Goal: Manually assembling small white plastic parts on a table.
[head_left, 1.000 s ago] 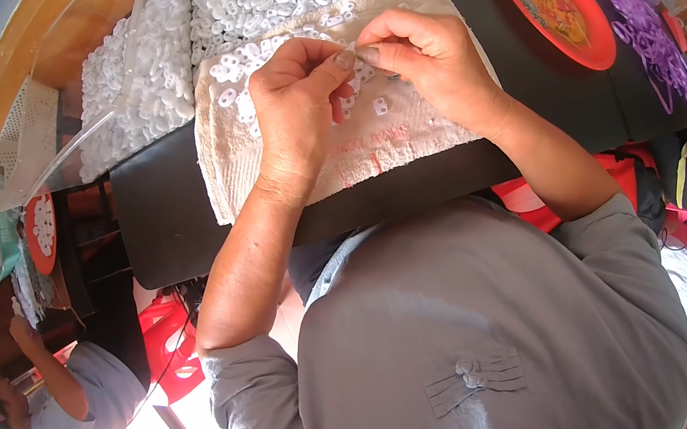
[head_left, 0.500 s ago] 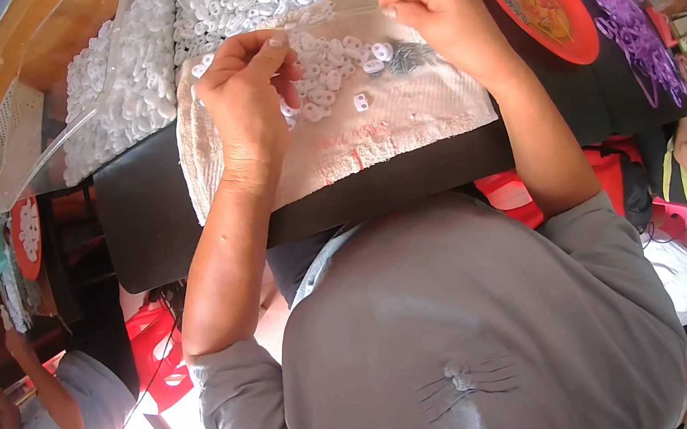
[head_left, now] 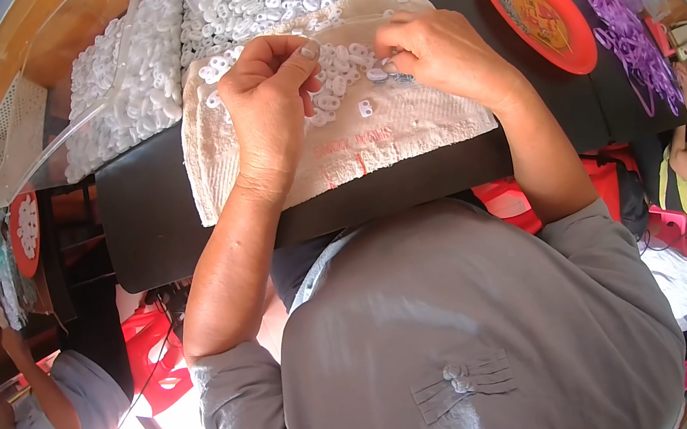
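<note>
Left hand (head_left: pixel 268 105) curled, fingertips hiding some small white rings (head_left: pixel 336 81) on the cream towel (head_left: pixel 367 134); right hand (head_left: pixel 439 51) pinches a tiny piece, too small to identify.

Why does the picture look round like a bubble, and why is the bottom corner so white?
Head view: the fisheye lens bends straight edges, so the black table curves and the corners go dark; bottom left, daylight washes the floor out white; the left hand, right hand and small white rings are evenly lit and fairly sharp.
</note>
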A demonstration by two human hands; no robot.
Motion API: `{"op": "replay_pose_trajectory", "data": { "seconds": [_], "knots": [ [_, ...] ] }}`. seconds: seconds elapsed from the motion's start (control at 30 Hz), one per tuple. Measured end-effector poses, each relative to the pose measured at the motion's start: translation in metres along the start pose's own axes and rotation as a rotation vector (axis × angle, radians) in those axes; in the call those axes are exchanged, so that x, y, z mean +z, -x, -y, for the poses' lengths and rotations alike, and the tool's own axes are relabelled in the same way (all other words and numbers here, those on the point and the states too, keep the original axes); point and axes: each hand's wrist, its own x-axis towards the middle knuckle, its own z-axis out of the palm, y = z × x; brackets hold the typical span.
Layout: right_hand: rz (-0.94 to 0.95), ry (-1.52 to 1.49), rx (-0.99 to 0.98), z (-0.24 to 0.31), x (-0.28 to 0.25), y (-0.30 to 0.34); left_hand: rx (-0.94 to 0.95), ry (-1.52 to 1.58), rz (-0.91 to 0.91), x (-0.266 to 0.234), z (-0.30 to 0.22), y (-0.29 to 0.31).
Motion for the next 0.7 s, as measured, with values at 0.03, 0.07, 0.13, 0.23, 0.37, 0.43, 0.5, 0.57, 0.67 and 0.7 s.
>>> {"op": "replay_pose_trajectory", "data": {
  "seconds": [0.03, 0.07, 0.13, 0.23, 0.37, 0.43, 0.5, 0.57, 0.67, 0.7],
  "knots": [
    [0.000, 0.001, -0.001, -0.001, 0.000, -0.001, -0.008, -0.009, 0.004, 0.000, 0.000, 0.000],
    [-0.070, -0.058, 0.019, -0.002, 0.000, -0.002, -0.008, -0.008, 0.003, 0.000, 0.000, 0.001],
    [-0.139, -0.112, 0.041, -0.007, 0.001, -0.006, 0.002, -0.001, -0.003, 0.000, 0.000, 0.001],
    [-0.374, 0.000, -0.024, -0.021, 0.011, -0.010, 0.009, -0.004, 0.008, 0.001, -0.001, 0.000],
    [-0.235, 0.004, 0.003, -0.024, 0.002, -0.004, 0.000, -0.024, -0.004, 0.000, -0.002, 0.001],
    [-0.247, -0.105, 0.051, -0.019, -0.010, -0.002, -0.014, -0.019, 0.001, -0.001, -0.002, 0.000],
    [-0.372, 0.005, 0.120, -0.018, -0.018, -0.002, -0.019, -0.020, 0.004, 0.000, -0.002, 0.000],
    [-0.341, 0.035, 0.154, -0.013, -0.020, -0.002, -0.026, -0.024, -0.001, 0.000, -0.003, 0.001],
    [-0.168, 0.164, 0.155, -0.009, -0.014, -0.006, -0.024, -0.009, 0.011, 0.001, -0.003, 0.003],
    [-0.081, 0.205, 0.178, -0.010, -0.008, -0.009, -0.026, -0.019, 0.018, 0.001, -0.001, 0.003]
  ]
}}
